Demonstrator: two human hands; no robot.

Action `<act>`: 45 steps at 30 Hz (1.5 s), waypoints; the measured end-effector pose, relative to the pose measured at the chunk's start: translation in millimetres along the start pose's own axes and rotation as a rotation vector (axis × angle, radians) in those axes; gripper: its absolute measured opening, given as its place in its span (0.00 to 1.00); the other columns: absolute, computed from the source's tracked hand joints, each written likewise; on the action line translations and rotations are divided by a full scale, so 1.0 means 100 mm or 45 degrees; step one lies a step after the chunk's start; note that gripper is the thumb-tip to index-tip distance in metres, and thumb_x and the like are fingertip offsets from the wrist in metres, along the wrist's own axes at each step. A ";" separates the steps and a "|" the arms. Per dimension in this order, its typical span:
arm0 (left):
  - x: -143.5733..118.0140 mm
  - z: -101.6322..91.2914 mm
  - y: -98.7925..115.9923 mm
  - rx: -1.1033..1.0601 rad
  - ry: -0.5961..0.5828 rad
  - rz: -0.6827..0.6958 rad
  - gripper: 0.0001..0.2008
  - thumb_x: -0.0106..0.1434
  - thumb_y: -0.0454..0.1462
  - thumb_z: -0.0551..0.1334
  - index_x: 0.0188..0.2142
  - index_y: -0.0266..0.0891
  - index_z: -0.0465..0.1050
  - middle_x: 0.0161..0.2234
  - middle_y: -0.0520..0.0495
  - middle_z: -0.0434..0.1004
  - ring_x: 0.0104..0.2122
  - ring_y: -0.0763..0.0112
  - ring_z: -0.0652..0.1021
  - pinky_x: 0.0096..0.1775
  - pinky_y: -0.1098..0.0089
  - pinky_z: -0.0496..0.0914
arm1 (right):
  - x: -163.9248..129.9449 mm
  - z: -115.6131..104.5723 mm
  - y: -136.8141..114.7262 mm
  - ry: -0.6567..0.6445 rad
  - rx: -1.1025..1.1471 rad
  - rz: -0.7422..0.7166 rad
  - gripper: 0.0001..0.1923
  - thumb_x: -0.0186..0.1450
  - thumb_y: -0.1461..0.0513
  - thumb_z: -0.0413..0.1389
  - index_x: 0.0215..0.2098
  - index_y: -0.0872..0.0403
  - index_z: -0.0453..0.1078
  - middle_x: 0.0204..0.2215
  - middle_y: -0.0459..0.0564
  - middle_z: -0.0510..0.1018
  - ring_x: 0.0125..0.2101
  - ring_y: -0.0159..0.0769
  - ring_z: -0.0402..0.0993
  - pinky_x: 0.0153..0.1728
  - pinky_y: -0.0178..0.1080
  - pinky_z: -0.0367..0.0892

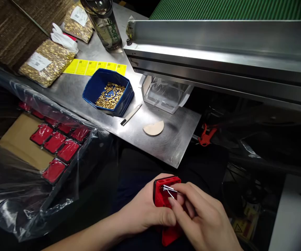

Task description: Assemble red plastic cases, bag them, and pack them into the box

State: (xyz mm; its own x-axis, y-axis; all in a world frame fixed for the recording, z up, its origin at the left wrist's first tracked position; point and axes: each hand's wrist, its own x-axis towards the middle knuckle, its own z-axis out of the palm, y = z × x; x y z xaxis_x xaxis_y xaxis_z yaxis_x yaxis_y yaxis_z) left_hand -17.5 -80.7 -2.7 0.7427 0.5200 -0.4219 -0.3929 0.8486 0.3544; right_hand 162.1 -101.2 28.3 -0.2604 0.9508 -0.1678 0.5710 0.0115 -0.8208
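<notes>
My left hand (144, 209) grips a small red plastic housing (164, 190) low in the view, over my dark lap. My right hand (203, 218) pinches metal tweezers (169, 190), their tips touching the top face of the red housing. More red plastic (170, 236) shows below my fingers. A blue bin (108, 91) holding several small gold parts sits on the metal table (166, 144) ahead.
A plastic-lined cardboard box (22, 139) at left holds several red housings (54, 141). On the table are two bags of gold parts (45, 62), yellow labels (95, 67), a water bottle (104, 24), a clear container (163, 94), a pen-like tool (131, 115) and a beige disc (154, 128). A conveyor frame (218, 48) runs at right.
</notes>
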 end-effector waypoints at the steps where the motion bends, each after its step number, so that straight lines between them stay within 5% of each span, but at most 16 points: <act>1: 0.01 0.01 0.00 -0.002 0.002 -0.005 0.34 0.54 0.49 0.78 0.52 0.40 0.64 0.41 0.49 0.70 0.41 0.68 0.74 0.44 0.68 0.68 | -0.01 0.01 0.02 0.006 0.004 -0.007 0.07 0.72 0.61 0.57 0.48 0.49 0.72 0.28 0.44 0.75 0.24 0.31 0.74 0.26 0.34 0.71; 12: 0.02 0.08 -0.02 0.058 -0.019 0.024 0.28 0.58 0.46 0.77 0.48 0.39 0.65 0.41 0.49 0.73 0.38 0.71 0.75 0.41 0.70 0.67 | -0.09 -0.01 0.06 0.007 0.060 0.023 0.07 0.71 0.63 0.58 0.47 0.49 0.73 0.28 0.44 0.75 0.24 0.31 0.72 0.26 0.33 0.70; 21: -0.01 0.01 -0.07 0.148 0.036 -0.012 0.37 0.55 0.52 0.76 0.56 0.39 0.64 0.51 0.40 0.74 0.50 0.55 0.76 0.52 0.59 0.69 | -0.11 -0.12 0.16 0.010 0.101 0.038 0.05 0.72 0.62 0.57 0.47 0.47 0.72 0.29 0.43 0.76 0.24 0.31 0.72 0.25 0.32 0.69; 27: 0.00 0.01 -0.05 0.096 0.040 -0.080 0.33 0.59 0.52 0.74 0.56 0.39 0.68 0.48 0.44 0.75 0.46 0.62 0.77 0.50 0.65 0.68 | -0.13 -0.15 0.26 -0.001 -0.098 -0.326 0.19 0.71 0.69 0.56 0.59 0.53 0.66 0.43 0.54 0.81 0.41 0.41 0.78 0.42 0.42 0.75; 45: 0.05 -0.02 0.01 0.136 -0.141 -0.129 0.30 0.59 0.54 0.73 0.49 0.32 0.76 0.42 0.44 0.73 0.41 0.67 0.70 0.46 0.69 0.66 | -0.06 -0.12 0.25 0.051 -0.343 -0.631 0.18 0.71 0.72 0.57 0.59 0.66 0.69 0.40 0.61 0.83 0.40 0.45 0.80 0.39 0.45 0.76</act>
State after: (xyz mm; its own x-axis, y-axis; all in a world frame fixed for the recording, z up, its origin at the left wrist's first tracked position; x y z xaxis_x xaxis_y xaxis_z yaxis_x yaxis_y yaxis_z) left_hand -15.0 -77.2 -6.2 0.8328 0.4137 -0.3678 -0.2575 0.8777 0.4041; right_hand 187.4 -102.9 15.6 -0.5216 0.8224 0.2273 0.5676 0.5334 -0.6272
